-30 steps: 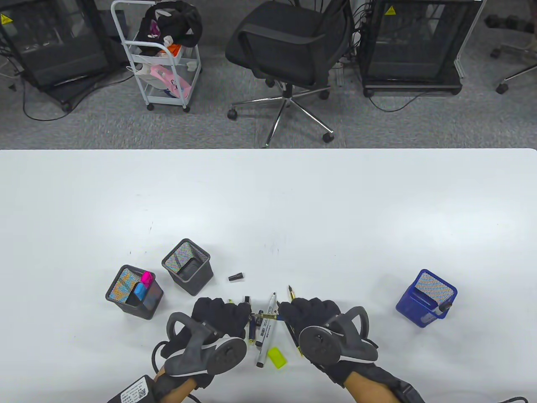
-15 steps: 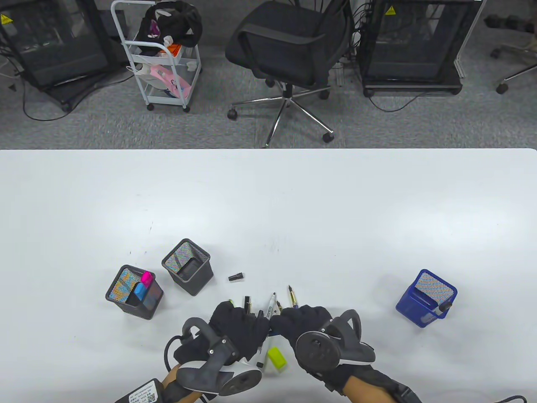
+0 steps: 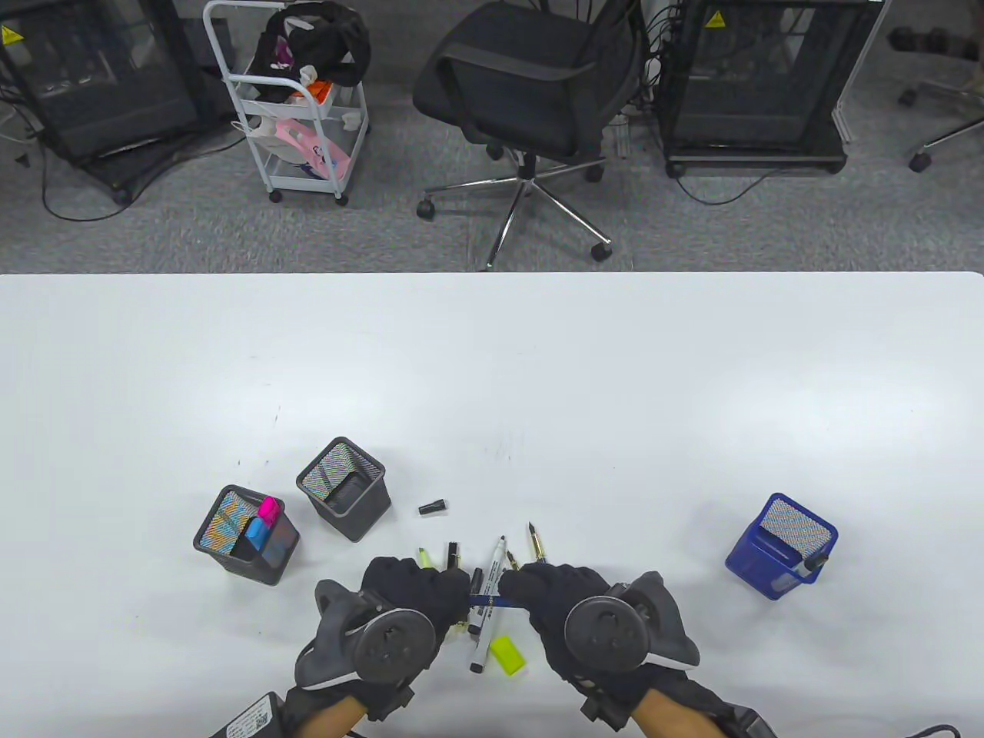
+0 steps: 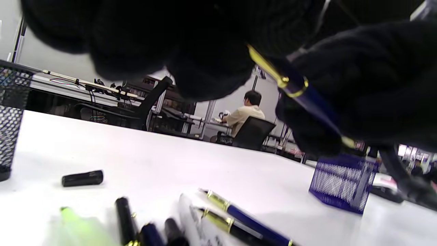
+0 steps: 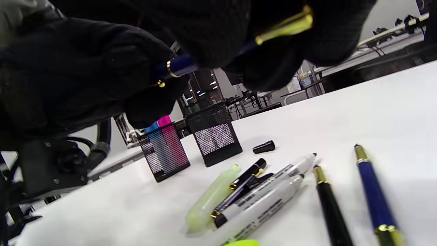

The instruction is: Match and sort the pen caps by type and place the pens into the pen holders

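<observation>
Both gloved hands hold one blue pen [image 3: 484, 600] with gold trim just above the table, one hand at each end. My left hand [image 3: 453, 596] grips its left end, my right hand [image 3: 513, 588] its right end. The left wrist view shows the pen's gold clip and ring [image 4: 293, 85] between the dark fingers. In the right wrist view the blue barrel [image 5: 181, 66] runs between the hands. Under them lie white markers [image 3: 486, 615], a yellow highlighter [image 5: 211, 198], a black pen [image 3: 453, 553], a blue fountain pen [image 3: 536, 542] and a black fountain pen [image 5: 331, 208].
A black mesh holder [image 3: 246, 538] with pink and blue highlighters and another black holder [image 3: 344, 492] stand at the left. At the right a blue mesh holder [image 3: 780, 547] holds a marker. A small black cap [image 3: 433, 507] and a yellow cap [image 3: 507, 654] lie loose.
The hands closed in together over the pen pile, then drew slightly apart. A blue stretch of the pen now shows between them where a gold part showed before.
</observation>
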`<state>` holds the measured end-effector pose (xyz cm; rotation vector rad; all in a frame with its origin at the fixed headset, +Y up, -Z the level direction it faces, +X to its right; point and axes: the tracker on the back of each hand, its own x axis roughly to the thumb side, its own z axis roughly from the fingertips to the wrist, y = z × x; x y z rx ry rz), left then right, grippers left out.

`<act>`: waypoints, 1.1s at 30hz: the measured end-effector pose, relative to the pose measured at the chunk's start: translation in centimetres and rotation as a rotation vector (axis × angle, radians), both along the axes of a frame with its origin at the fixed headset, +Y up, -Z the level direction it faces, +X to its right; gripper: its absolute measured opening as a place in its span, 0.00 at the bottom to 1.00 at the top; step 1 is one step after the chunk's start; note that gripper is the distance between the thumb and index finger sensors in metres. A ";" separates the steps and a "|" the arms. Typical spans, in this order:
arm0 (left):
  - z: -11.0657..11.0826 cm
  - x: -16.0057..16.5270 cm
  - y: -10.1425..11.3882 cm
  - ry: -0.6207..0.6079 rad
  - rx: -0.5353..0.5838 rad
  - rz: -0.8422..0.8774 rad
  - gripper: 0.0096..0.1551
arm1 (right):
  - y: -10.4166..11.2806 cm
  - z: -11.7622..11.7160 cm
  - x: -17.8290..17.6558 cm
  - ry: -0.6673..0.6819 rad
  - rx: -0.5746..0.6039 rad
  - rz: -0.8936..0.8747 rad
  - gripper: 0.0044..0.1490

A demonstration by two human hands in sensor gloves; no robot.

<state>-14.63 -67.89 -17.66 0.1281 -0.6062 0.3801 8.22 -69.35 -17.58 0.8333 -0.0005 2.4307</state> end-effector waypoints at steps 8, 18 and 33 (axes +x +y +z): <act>-0.3 -3.4 3.6 0.126 -0.004 0.281 0.24 | 0.7 -0.6 1.4 -0.118 0.070 -0.141 0.39; -3.8 -7.5 10.6 0.565 0.130 -0.108 0.22 | 0.4 -1.6 5.2 -0.251 0.118 -0.022 0.39; -11.5 -3.5 4.3 0.664 -0.118 -0.424 0.22 | -0.4 -1.7 5.1 -0.224 0.073 0.034 0.39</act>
